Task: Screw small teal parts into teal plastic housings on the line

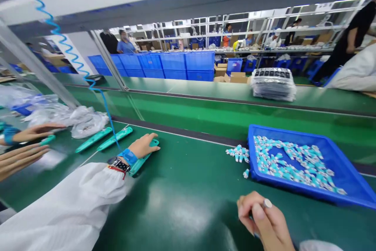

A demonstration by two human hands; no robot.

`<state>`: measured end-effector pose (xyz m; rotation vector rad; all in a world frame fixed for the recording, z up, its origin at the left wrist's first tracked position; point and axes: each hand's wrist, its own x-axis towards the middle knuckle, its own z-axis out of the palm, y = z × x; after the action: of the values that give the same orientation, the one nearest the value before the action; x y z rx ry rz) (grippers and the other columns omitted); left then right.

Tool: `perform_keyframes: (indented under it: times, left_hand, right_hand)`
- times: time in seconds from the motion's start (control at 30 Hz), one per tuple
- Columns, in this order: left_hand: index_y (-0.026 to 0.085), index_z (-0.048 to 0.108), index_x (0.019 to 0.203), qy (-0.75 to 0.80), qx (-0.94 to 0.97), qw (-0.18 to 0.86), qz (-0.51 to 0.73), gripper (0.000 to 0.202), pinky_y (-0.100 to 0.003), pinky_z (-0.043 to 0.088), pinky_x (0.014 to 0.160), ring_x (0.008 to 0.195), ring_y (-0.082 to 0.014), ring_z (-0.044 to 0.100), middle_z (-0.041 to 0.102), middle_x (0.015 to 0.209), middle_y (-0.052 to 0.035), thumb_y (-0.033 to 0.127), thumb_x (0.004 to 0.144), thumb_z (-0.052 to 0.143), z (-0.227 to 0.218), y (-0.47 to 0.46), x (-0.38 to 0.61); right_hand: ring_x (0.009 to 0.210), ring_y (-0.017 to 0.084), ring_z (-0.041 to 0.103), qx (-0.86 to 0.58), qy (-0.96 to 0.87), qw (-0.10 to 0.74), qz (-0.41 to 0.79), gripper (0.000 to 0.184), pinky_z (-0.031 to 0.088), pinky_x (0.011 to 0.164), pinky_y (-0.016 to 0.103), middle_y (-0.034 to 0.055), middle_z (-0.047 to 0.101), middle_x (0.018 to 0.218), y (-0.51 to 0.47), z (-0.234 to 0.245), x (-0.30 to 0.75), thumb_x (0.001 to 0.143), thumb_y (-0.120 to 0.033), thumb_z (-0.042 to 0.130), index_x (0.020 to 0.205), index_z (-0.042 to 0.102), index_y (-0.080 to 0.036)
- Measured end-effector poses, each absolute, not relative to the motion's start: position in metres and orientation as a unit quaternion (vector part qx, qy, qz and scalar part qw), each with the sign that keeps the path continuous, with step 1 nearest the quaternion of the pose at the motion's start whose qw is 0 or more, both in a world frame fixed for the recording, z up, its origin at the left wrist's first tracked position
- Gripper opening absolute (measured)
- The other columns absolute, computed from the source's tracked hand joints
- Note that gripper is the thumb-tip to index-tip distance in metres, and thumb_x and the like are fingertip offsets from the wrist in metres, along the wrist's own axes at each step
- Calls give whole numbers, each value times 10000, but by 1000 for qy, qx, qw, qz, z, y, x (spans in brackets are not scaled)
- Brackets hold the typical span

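Note:
My left hand (143,148) reaches forward over the bench, its thumb and fingers around the far end of a long teal plastic piece (140,165). A blue band and a watch sit on that wrist. Two more long teal pieces (115,139) lie just left of it. At the lower right, my right hand (261,217) is closed around a slim rod (267,203); only its silvery round end shows clearly. Beyond this hand stands a blue tray (293,186) holding many small teal-and-white parts (282,165). A little heap of the same parts (239,153) lies against its left side.
Another person's hands (26,145) work at the far left near clear plastic bags (88,121). A coiled blue cord (69,49) hangs down to the bench by my left hand. A green divider (188,116) runs along the back, with stacked flat packs (273,83) behind it.

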<state>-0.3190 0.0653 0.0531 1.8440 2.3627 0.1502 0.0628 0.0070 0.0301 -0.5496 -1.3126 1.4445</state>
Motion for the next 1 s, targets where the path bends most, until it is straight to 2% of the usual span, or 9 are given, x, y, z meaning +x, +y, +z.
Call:
perform_keyframes:
  times: [0.07,0.13,0.27,0.37,0.53,0.67,0.8,1.0]
  left_hand:
    - [144,477,1171,757,646,100,25,520,-377,436,811,934,-284,580,531,1108,-129,459,758,509,49,77,-282]
    - [158,491,1149,713,691,117,16,466,-369,434,828,942,-260,578,526,1130,-118,465,802,441,47,87,-238]
    - [182,554,977,634,760,139,46,328,-320,439,794,901,-227,591,609,1002,-71,439,807,441,42,103,-160]
    - [203,575,904,602,784,139,63,302,-309,442,721,841,-232,607,644,892,-51,455,790,453,35,114,-124]
    - [214,619,807,598,789,120,81,294,-298,421,649,799,-242,621,657,780,-52,408,807,399,26,124,-97]
    - [207,635,763,580,801,115,93,321,-293,410,645,802,-233,624,662,778,-57,355,823,357,26,125,-89]
    - [182,632,713,571,810,121,64,356,-303,403,622,786,-240,628,664,794,-76,327,836,333,32,124,-87]
    - [177,618,719,552,823,130,40,291,-314,409,594,746,-255,629,656,767,-74,372,803,418,34,125,-87]
  right_hand:
    - [447,72,293,-223,-562,506,615,332,193,443,212,-49,309,490,12,32,63,920,-386,382,732,558,-176]
    - [459,72,286,-228,-577,483,617,367,198,435,208,-48,302,513,15,32,64,923,-412,358,703,516,-164]
    - [485,73,273,-260,-593,453,613,401,221,457,219,-49,294,534,19,25,61,925,-435,341,638,422,-167]
    - [482,73,263,-274,-575,453,624,397,208,458,224,-53,292,527,20,16,58,927,-435,344,629,380,-176]
    - [416,59,190,-250,-487,526,651,436,164,420,222,-80,196,475,33,27,52,925,-434,353,570,285,-190]
    - [397,53,158,-201,-448,598,633,448,172,421,212,-85,157,469,53,51,38,911,-446,384,564,277,-184]
    - [389,52,153,-217,-452,624,600,466,173,407,206,-83,157,461,69,59,19,903,-450,400,548,257,-184]
    - [383,48,158,-241,-450,632,583,473,179,393,206,-84,162,455,77,55,6,899,-450,407,542,242,-188]
